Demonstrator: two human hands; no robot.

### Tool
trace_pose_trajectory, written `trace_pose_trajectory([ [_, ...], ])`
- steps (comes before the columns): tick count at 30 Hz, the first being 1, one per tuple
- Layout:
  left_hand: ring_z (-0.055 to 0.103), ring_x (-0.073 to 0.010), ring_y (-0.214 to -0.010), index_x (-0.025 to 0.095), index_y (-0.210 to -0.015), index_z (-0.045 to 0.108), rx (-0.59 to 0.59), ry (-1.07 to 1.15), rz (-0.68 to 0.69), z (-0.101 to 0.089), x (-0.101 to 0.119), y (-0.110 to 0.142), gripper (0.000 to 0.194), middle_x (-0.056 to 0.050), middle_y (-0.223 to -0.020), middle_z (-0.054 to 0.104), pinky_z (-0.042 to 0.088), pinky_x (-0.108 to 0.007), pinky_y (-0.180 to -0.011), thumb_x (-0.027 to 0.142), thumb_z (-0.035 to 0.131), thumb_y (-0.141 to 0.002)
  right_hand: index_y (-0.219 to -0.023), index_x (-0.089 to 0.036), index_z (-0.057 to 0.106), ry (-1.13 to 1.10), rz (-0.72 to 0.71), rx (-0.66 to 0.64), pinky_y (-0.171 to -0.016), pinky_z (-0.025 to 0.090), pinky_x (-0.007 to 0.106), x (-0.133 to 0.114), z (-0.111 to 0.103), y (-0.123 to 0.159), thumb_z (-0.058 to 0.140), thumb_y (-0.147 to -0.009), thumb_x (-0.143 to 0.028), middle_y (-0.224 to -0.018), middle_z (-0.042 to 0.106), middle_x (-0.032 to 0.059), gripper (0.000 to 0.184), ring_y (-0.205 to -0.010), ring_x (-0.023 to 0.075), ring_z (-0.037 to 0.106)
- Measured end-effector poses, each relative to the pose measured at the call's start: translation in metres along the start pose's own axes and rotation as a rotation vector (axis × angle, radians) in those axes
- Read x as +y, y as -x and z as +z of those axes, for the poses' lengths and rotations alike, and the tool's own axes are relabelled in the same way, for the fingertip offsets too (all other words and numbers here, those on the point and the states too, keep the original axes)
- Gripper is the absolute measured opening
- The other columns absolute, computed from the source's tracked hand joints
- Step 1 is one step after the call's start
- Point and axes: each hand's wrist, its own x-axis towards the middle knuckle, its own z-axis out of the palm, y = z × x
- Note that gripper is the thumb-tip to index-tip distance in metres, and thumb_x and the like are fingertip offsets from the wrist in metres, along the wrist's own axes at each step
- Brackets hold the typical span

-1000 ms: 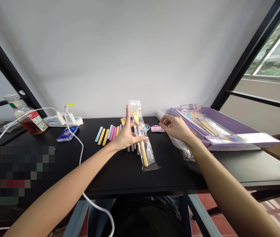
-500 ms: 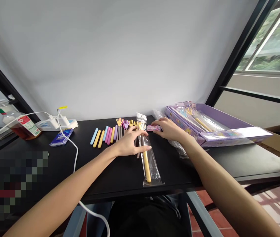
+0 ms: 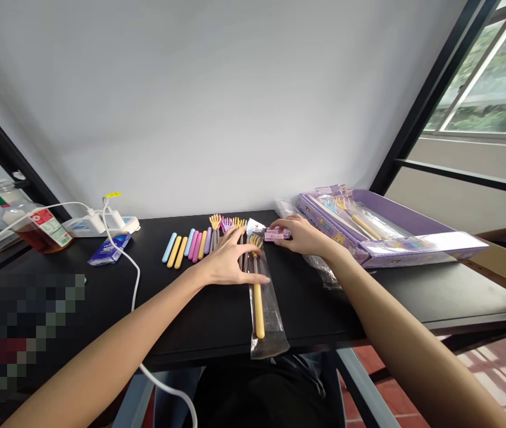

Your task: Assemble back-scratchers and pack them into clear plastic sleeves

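A back scratcher with a yellow handle (image 3: 259, 309) lies in a clear plastic bag (image 3: 275, 324), its claw end pointing away from me. My left hand (image 3: 228, 258) rests over its upper part, thumb and forefinger spread apart across the bag. Behind that hand lie several loose back scratchers with claw heads (image 3: 215, 221), their shafts partly hidden. My right hand (image 3: 300, 235) pinches a small pink printed card (image 3: 276, 234) between thumb and fingers, just right of the bag's top.
Coloured handles (image 3: 193, 246) lie in a row at left. A purple box (image 3: 431, 223) with bagged scratchers stands right, beside crumpled plastic (image 3: 324, 273). At left are a blue packet (image 3: 109, 249), a power strip (image 3: 126, 226), a white cable (image 3: 135, 279) and a bottle (image 3: 41, 229).
The bagged scratcher has slid toward me and slightly left. My left hand has shifted a little toward me. The pink card has turned slightly in my right hand.
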Motion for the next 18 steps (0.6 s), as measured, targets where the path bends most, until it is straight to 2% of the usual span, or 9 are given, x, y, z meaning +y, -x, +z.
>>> trace_pose_trajectory([
  [3,0.009,-0.0507,-0.153,0.032,-0.125,0.072,0.005,-0.007,0.006,-0.001,-0.002,0.001,0.077,-0.009,-0.167,0.020,0.020,-0.074,-0.118,0.082,0.071,-0.067,-0.120,-0.020,0.069,-0.020,0.004,-0.019,-0.098,0.046,0.046,-0.005,-0.003,0.002,0.070,-0.079,-0.022,-0.098,0.074,0.0081,0.040,-0.107,0.0310,0.061],
  [5,0.007,-0.0504,-0.153,0.032,-0.120,0.075,0.012,-0.028,0.044,-0.001,-0.001,0.001,0.074,-0.008,-0.167,0.022,0.020,-0.074,-0.118,0.083,0.070,-0.066,-0.118,-0.021,0.069,-0.024,-0.011,-0.011,-0.099,0.045,0.046,-0.008,-0.005,0.002,0.070,-0.078,-0.021,-0.100,0.074,0.0082,0.040,-0.109,0.0313,0.060],
  [8,0.009,-0.0477,-0.153,0.031,-0.115,0.077,0.031,-0.069,0.134,-0.001,0.003,0.003,0.069,-0.010,-0.158,0.039,0.022,-0.072,-0.119,0.082,0.069,-0.068,-0.115,-0.022,0.070,-0.014,-0.019,0.021,-0.101,0.044,0.048,-0.009,-0.005,0.002,0.072,-0.079,-0.024,-0.107,0.074,0.0093,0.036,-0.114,0.0328,0.059],
  [11,0.019,-0.0446,-0.150,0.029,-0.117,0.076,0.046,-0.090,0.213,0.000,0.009,0.004,0.066,-0.012,-0.140,0.058,0.026,-0.070,-0.118,0.078,0.068,-0.074,-0.112,-0.023,0.071,-0.012,0.002,-0.001,-0.100,0.044,0.049,-0.007,-0.004,0.002,0.072,-0.081,-0.027,-0.106,0.074,0.0095,0.031,-0.116,0.0337,0.058],
  [13,0.028,-0.0408,-0.147,0.027,-0.124,0.073,0.080,-0.089,0.249,0.001,0.012,0.003,0.061,-0.012,-0.127,0.066,0.030,-0.067,-0.117,0.071,0.065,-0.083,-0.110,-0.023,0.071,-0.030,0.002,-0.020,-0.099,0.045,0.047,-0.006,-0.003,0.002,0.071,-0.082,-0.027,-0.104,0.074,0.0090,0.029,-0.113,0.0322,0.059],
  [15,0.037,-0.0353,-0.141,0.024,-0.126,0.070,0.170,-0.097,0.272,0.003,0.010,-0.001,0.048,-0.010,-0.116,0.071,0.035,-0.061,-0.117,0.058,0.057,-0.095,-0.111,-0.022,0.070,-0.057,0.000,-0.029,-0.098,0.046,0.045,-0.005,-0.004,0.002,0.071,-0.082,-0.026,-0.102,0.074,0.0081,0.029,-0.109,0.0302,0.060],
  [18,0.045,-0.0305,-0.134,0.019,-0.120,0.071,0.324,-0.157,0.233,0.003,0.000,-0.015,0.034,-0.009,-0.117,0.072,0.038,-0.053,-0.116,0.036,0.047,-0.103,-0.113,-0.022,0.068,-0.084,0.002,-0.039,-0.097,0.046,0.043,-0.007,-0.005,0.002,0.071,-0.080,-0.023,-0.100,0.074,0.0072,0.033,-0.107,0.0288,0.060],
])
